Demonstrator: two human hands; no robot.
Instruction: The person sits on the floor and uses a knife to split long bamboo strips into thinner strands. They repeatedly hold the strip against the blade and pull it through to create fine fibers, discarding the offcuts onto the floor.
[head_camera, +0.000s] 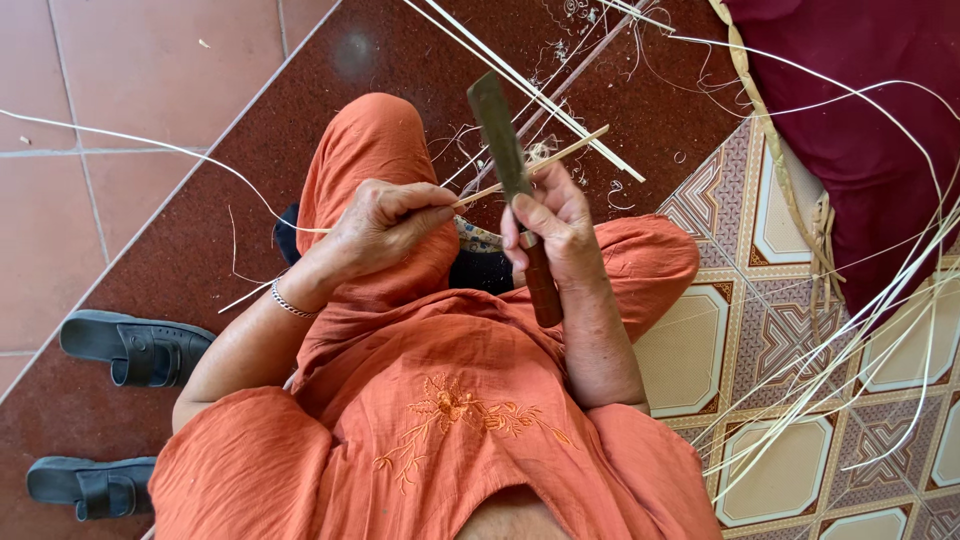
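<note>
An orange shirt (450, 440) fills the bottom. Above the lap, the right hand (555, 225) has its fingers wrapped tight around a knife (510, 170) with a brown handle. The left hand (385, 220) pinches a thin, pale, long stick (535, 165) against the blade.

A person in orange clothes is sitting. The left hand (385, 228) is pinching a thin cane strip (545, 160). The right hand (555, 232) is gripping a knife (512, 185) by its wooden handle, blade pointing far, touching the strip. Two dark sandals (135, 350) are lying at the left.
</note>
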